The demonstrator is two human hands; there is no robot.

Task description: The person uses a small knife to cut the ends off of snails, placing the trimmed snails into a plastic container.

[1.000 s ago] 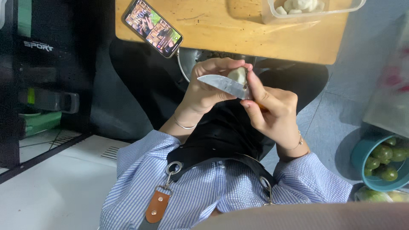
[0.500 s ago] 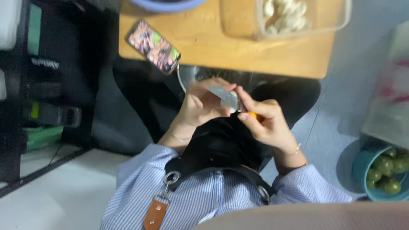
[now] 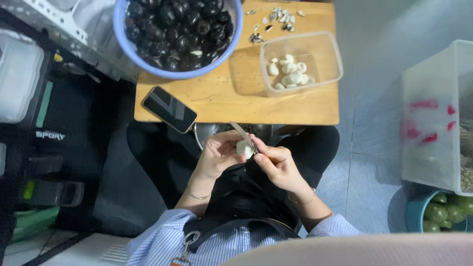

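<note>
My left hand (image 3: 217,156) holds a small white peeled piece (image 3: 243,148) between its fingertips, over my lap. My right hand (image 3: 277,165) grips a knife (image 3: 242,134) whose blade lies against that piece and points up towards the table. Both hands are just in front of a metal bowl (image 3: 209,132) under the table's edge. On the wooden table (image 3: 231,96) stand a blue basket (image 3: 177,34) full of dark round fruits and a clear plastic tub (image 3: 301,61) with several white peeled pieces.
A phone (image 3: 169,109) lies on the table's near left corner. Peel scraps (image 3: 273,17) are scattered at the far edge. A dark case (image 3: 54,133) stands at left. At right are a translucent bin (image 3: 436,113) and a teal bowl of green fruits (image 3: 443,212).
The view has tilted up, so the blue basket and the whole tub now show. The knife blade has turned from lying across the piece to pointing up and left.
</note>
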